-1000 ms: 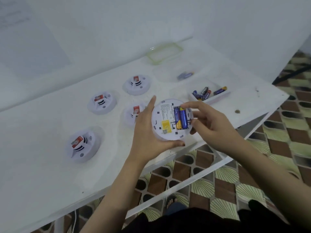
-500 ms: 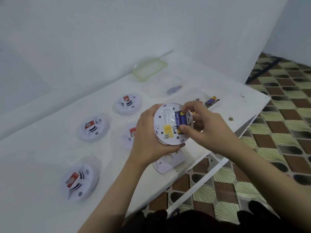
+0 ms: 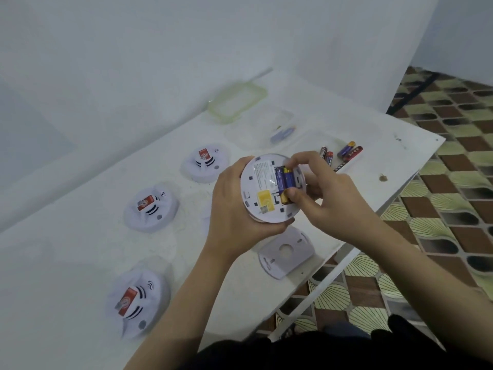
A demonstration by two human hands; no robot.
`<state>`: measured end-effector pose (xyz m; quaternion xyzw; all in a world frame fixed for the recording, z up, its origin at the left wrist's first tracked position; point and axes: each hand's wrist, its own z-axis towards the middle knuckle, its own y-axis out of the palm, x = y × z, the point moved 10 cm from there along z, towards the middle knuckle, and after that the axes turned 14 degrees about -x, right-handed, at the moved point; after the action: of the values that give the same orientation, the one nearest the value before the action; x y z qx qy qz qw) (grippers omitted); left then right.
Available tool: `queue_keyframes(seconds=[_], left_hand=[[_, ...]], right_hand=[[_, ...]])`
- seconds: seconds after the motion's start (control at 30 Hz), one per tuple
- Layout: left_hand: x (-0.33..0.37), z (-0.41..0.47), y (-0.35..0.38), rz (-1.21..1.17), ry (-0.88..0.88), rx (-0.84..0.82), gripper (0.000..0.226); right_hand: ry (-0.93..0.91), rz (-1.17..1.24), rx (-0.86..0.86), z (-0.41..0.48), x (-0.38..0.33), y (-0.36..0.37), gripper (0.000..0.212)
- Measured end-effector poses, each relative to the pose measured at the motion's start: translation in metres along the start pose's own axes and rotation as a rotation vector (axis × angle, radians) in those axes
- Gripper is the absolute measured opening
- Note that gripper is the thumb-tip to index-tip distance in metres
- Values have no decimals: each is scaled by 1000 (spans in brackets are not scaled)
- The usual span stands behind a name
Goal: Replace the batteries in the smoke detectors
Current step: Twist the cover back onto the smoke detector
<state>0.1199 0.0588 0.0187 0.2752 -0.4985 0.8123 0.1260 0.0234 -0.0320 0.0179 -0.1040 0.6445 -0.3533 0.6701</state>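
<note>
The right hand (image 3: 329, 194) covers both ends of the batteries (image 3: 283, 180) in the detector (image 3: 260, 182), whose print is too small to read. At 12 o'clock from it, the box (image 3: 289, 117) holds a washed-out blur

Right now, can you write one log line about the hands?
left hand: holds smoke detector, back up | right hand: pinches blue batteries in its bay | table: other detectors, loose batteries

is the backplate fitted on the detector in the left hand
No, the backplate lies flat on the table, below the detector that the left hand holds with its batteries showing.
</note>
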Motion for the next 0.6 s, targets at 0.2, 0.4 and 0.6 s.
queue_keyframes(seconds=[0.2, 0.4, 0.6], left_hand=[[-2, 7, -1, 43, 6, 9, 90], [8, 20, 5, 83, 69, 31, 82], [12, 33, 14, 66, 50, 66, 80]], right_hand=[[-8, -28, 7, 8, 1, -6, 31], [35, -26, -30, 21, 11, -21, 25], [41, -18, -108, 33, 26, -31, 25]])
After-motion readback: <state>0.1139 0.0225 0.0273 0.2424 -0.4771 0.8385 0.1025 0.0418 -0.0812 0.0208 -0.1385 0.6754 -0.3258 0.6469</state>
